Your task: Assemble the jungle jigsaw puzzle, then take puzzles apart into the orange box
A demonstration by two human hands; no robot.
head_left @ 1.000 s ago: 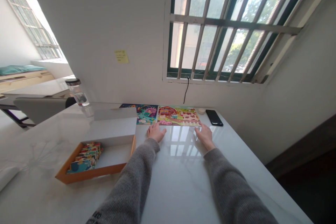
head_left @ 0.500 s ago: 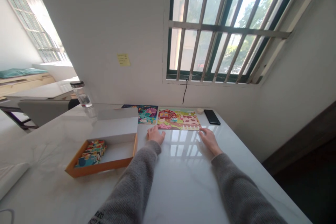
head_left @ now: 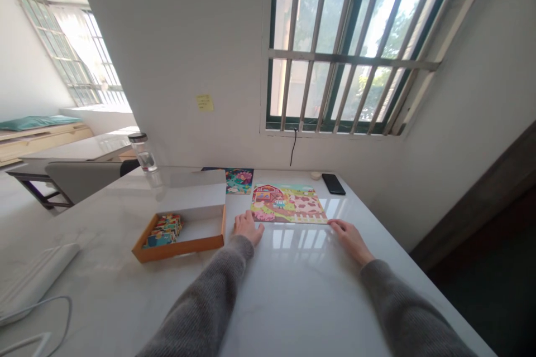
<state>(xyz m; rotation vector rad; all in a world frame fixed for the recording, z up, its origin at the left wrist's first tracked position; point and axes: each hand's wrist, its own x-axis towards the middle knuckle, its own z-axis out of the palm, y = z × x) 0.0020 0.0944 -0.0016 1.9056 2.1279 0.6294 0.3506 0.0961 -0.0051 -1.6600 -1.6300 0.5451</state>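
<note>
A farm picture board (head_left: pixel 288 204) with a red barn and a spotted cow lies on the white table. My left hand (head_left: pixel 248 228) is at its near left corner, fingers curled on the edge. At the near right corner, the thumb and fingers of my right hand (head_left: pixel 348 238) pinch the board. A dark blue picture board (head_left: pixel 240 180) lies behind it to the left, partly hidden by the raised box lid (head_left: pixel 196 187). Left of my left hand stands an open orange box (head_left: pixel 184 247), with several colourful cardboard pieces (head_left: pixel 164 230) in its left part.
A black phone (head_left: pixel 334 184) and a small pale round object (head_left: pixel 316 175) lie at the back right. A glass bottle (head_left: pixel 143 153) stands at the back left. On the left are a white device (head_left: pixel 39 279) and a cable (head_left: pixel 69 312). The barred window (head_left: pixel 339 89) is above.
Both hands have drawn the farm picture board toward me, leaving a gap between it and the table's back edge. My view has shifted slightly to the left.
</note>
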